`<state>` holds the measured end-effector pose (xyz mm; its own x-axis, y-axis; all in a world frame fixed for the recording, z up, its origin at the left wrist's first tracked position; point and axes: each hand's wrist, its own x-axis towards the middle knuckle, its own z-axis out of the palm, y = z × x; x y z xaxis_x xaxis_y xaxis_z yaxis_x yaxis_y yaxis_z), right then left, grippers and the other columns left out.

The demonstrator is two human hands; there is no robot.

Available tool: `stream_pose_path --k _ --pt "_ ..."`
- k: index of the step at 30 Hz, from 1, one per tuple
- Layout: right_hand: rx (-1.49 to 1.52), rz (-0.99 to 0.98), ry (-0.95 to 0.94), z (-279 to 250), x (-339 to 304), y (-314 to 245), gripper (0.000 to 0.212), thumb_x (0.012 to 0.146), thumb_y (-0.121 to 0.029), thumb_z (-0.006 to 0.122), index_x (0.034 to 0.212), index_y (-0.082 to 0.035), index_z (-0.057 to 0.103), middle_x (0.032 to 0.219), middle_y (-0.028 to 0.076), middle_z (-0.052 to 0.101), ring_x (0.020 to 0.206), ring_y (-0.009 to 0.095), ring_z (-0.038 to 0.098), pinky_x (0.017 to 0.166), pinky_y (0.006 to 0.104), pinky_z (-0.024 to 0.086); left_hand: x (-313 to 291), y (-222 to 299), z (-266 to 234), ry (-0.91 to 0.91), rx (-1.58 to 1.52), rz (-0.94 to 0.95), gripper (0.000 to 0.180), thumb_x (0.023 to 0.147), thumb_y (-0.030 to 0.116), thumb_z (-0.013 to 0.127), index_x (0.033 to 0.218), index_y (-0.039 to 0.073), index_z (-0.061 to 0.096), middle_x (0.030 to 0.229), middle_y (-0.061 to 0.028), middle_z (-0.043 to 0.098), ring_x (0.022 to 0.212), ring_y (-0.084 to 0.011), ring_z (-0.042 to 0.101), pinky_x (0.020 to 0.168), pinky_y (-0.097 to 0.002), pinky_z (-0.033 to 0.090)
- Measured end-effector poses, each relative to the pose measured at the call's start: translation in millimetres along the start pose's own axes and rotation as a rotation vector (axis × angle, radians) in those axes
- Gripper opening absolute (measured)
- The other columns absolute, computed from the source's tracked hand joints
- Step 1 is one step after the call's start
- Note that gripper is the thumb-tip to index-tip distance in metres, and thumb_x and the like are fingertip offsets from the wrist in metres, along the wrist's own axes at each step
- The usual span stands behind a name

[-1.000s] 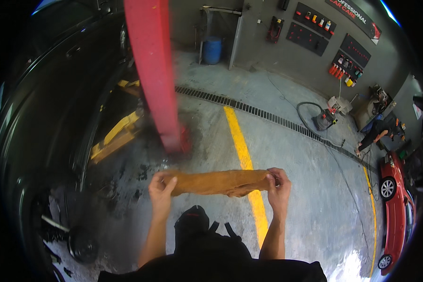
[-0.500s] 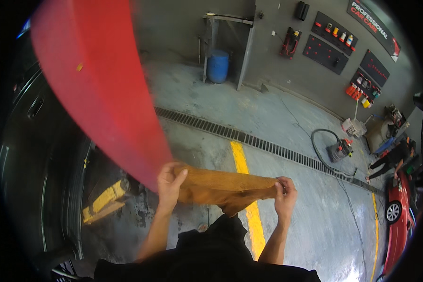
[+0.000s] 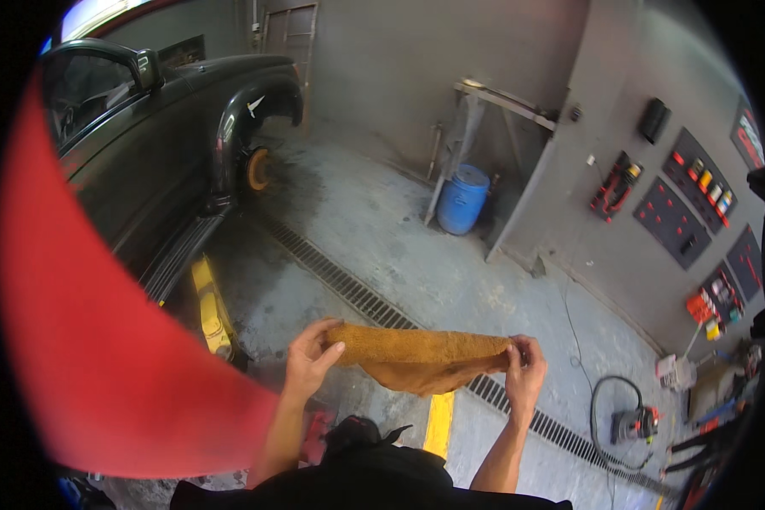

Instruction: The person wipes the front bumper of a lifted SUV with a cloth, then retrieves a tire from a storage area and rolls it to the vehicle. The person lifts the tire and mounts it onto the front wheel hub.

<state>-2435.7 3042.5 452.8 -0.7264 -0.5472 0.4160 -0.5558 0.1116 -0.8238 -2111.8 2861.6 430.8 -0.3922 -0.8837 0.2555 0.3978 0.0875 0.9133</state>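
Observation:
A mustard-brown cloth [image 3: 421, 348] is stretched sideways in front of me, its lower edge sagging in a fold. My left hand [image 3: 310, 355] pinches its left end between thumb and fingers. The right end is gripped by my right hand [image 3: 526, 364] in the same way. Close on the left, a large curved red panel [image 3: 110, 340], blurred, slants past my left forearm and hides part of what lies behind it.
A dark vehicle [image 3: 144, 144] with a bare wheel hub stands at the left, near a yellow jack [image 3: 212, 306]. A drain grate [image 3: 340, 272] crosses the floor. Beyond are a blue barrel [image 3: 463, 201], wall tool boards [image 3: 671, 221], a vacuum [image 3: 635, 423] and a person at far right.
My view has swung left, bringing the dark vehicle's front into sight. The red panel now sits lower and further left. Both hands still hold the cloth, which hangs smoother.

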Motion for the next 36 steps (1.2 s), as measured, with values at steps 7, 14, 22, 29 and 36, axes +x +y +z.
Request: stream_pose_path --k 7,14,22,29,36 --pt "0.064 -0.036 -0.178 173 225 56 0.008 0.091 0.002 0.068 0.099 0.003 0.068 0.087 0.013 0.072 0.08 0.019 0.067 0.076 0.0337 0.054 182 -70 -14 0.18 0.127 0.052 0.039 0.091 -0.003 0.072 0.128 -0.01 0.062 0.123 -0.0127 0.064 0.115 -0.0217 0.064 0.099 -0.034 0.051" --pt "-0.063 -0.193 -0.094 336 417 92 0.012 0.086 0.004 0.071 0.097 0.001 0.069 0.085 0.008 0.061 0.076 0.019 0.057 0.07 0.0318 0.048 428 -111 -38 0.156 0.228 0.039 0.038 0.09 0.0 0.071 0.127 -0.007 0.065 0.125 -0.0113 0.063 0.115 -0.0186 0.062 0.095 -0.0294 0.052" --pt "0.108 0.008 -0.119 508 626 116 0.011 0.087 -0.002 0.074 0.098 0.0 0.072 0.074 0.002 0.052 0.064 0.011 0.039 0.058 0.0296 0.035 688 -146 -67 0.085 0.379 0.149 0.048 0.091 -0.001 0.071 0.136 -0.009 0.057 0.132 -0.0121 0.055 0.118 -0.0226 0.061 0.1 -0.0356 0.052" --pt "0.222 -0.053 -0.178 690 809 133 0.009 0.091 -0.004 0.072 0.1 -0.001 0.074 0.062 -0.003 0.053 0.058 0.005 0.039 0.052 0.0263 0.03 905 -203 -110 0.227 0.476 0.198 0.049 0.091 -0.002 0.07 0.138 -0.008 0.055 0.13 -0.0113 0.054 0.12 -0.0235 0.06 0.104 -0.0363 0.05" --pt "0.232 -0.051 -0.382 886 1016 81 0.016 0.095 -0.007 0.068 0.108 0.002 0.069 0.067 0.005 0.069 0.056 0.007 0.056 0.053 0.0252 0.044 1117 -221 -161 0.423 0.58 0.219 0.057 0.088 0.0 0.072 0.142 -0.005 0.053 0.134 -0.0094 0.052 0.121 -0.0205 0.058 0.102 -0.0334 0.048"
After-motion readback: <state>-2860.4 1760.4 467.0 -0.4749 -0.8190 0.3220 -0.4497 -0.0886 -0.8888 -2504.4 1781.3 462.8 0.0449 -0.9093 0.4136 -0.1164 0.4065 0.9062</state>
